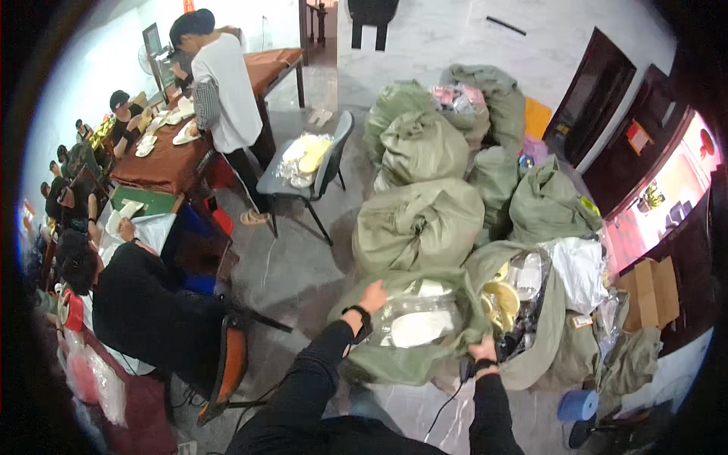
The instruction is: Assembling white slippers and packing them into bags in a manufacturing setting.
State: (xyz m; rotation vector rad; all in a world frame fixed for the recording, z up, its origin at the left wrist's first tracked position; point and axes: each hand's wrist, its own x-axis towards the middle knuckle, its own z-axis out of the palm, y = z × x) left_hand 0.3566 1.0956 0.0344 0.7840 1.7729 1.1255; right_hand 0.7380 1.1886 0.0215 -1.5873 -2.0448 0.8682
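In front of me stands an open green woven sack [394, 364], its mouth spread wide. My left hand [371, 296] is closed on the sack's left rim. My right hand [483, 349] grips the rim on the opposite side, fingers curled over the cloth. Inside lie white slipper-like pieces [422, 327] wrapped in clear plastic. Touching it on the right is a second open sack [552, 326], holding yellow pieces [500, 302] and more plastic-wrapped goods.
Several tied green sacks [421, 224] are heaped beyond. A grey chair [292, 184] bears plastic-wrapped goods. People work at tables on the left; a seated person in black [163, 307] is nearest. At right are a cardboard box [650, 293] and a blue roll [578, 406].
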